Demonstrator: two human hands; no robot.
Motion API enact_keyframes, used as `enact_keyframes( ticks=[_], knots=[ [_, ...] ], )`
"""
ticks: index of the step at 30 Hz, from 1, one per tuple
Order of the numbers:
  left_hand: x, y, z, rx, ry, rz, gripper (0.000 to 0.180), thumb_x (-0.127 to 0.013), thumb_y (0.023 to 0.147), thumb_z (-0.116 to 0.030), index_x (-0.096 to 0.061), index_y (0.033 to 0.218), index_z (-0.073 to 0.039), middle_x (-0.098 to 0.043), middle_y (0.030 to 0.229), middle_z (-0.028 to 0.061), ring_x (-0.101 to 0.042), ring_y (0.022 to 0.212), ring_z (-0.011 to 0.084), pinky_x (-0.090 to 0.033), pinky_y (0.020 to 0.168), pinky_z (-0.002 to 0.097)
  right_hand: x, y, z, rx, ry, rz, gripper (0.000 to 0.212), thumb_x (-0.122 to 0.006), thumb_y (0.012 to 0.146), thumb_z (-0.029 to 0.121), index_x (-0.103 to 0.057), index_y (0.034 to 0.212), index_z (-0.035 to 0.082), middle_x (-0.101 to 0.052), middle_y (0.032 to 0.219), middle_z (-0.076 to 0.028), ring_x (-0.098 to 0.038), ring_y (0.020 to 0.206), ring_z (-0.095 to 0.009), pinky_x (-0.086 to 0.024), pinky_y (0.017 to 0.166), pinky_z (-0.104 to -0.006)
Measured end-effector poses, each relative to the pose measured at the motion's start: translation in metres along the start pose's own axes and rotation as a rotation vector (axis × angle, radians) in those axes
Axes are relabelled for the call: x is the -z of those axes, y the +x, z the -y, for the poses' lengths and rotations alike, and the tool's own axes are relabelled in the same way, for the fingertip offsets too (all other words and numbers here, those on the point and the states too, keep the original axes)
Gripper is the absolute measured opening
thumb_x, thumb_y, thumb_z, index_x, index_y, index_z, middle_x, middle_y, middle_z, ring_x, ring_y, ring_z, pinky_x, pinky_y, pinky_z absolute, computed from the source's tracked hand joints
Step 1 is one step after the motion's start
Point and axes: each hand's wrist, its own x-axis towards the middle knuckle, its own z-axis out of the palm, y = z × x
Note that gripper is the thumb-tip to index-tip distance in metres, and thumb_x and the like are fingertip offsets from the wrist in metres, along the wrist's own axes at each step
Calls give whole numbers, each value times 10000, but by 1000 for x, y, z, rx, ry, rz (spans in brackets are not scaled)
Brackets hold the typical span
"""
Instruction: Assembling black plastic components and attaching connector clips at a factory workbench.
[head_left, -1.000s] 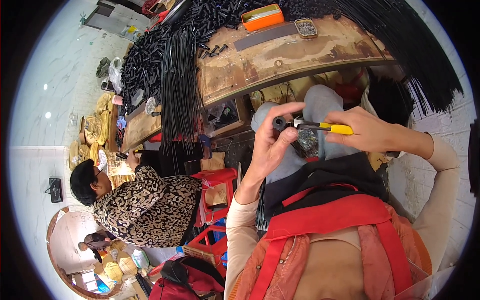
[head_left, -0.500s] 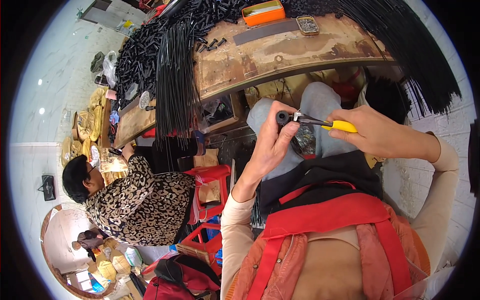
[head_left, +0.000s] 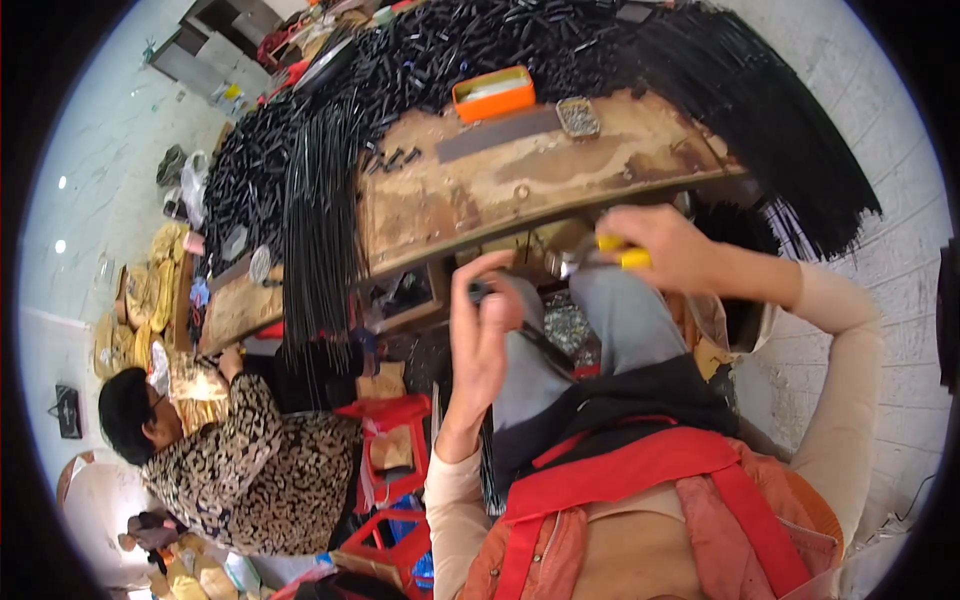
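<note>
Over my lap, my left hand (head_left: 482, 345) is closed round a small black cylindrical part (head_left: 479, 290). Its round end shows between thumb and forefinger, and the palm hides most of the rest. A dark strip (head_left: 545, 350) runs down to the right from beside that hand; whether it belongs to the part, I cannot tell. To the right, smeared by motion, my right hand (head_left: 660, 245) grips pliers (head_left: 634, 259) with yellow handles. Their metal jaws point left, apart from the black part, and are too blurred to show if anything is in them.
Beyond my knees stands a worn wooden bench (head_left: 430, 215), heaped with black tubular parts (head_left: 430, 60). Bundles of black rods (head_left: 320, 220) hang over its edge. An orange box (head_left: 494, 94) and a small tray of metal bits (head_left: 578, 118) sit on it. A co-worker (head_left: 250, 450) sits at left.
The pliers have come away from the black part. My hands have moved apart, the left one lower and leftward. The whole view has shifted, bringing more of the bench into sight.
</note>
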Motion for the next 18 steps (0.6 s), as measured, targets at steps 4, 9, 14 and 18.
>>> enact_keyframes(
  ticks=[4, 9, 14, 18],
  knots=[
    [-5, 18, 8, -71, 39, -4, 476, -408, 1039, -378, -423, 1313, 11, -385, 744, -2, -358, 643, 87, -338, 603, 245, 10, 46, -121, -181, -217, -103, 224, -630, 783, 29, -618, 1006, 42, -631, 913, -157, -618, 847, -370, -490, 737, -421],
    [-11, 21, 27, 102, -2, 85, 439, -420, 1038, -357, -474, 1267, 13, -423, 748, 3, -375, 659, 86, -350, 606, 244, 1, 89, -189, -292, -618, 35, 238, -586, 778, 51, -659, 1003, 82, -657, 923, -124, -638, 880, -350, -503, 737, -435],
    [-9, 30, 42, 145, -18, 73, 405, -436, 1036, -334, -492, 1237, 13, -427, 746, 6, -390, 663, 92, -359, 604, 251, -5, 97, -207, -231, -643, 50, 204, -574, 773, 71, -665, 956, 72, -665, 878, -131, -651, 839, -348, -512, 716, -454],
    [-11, 31, 43, 171, -35, 77, 386, -441, 1036, -315, -496, 1233, 12, -431, 741, 4, -395, 666, 90, -351, 598, 241, -1, 101, -214, -334, -445, -75, 138, -610, 789, 119, -671, 885, 40, -665, 774, -154, -662, 756, -340, -511, 660, -456]
  ],
)
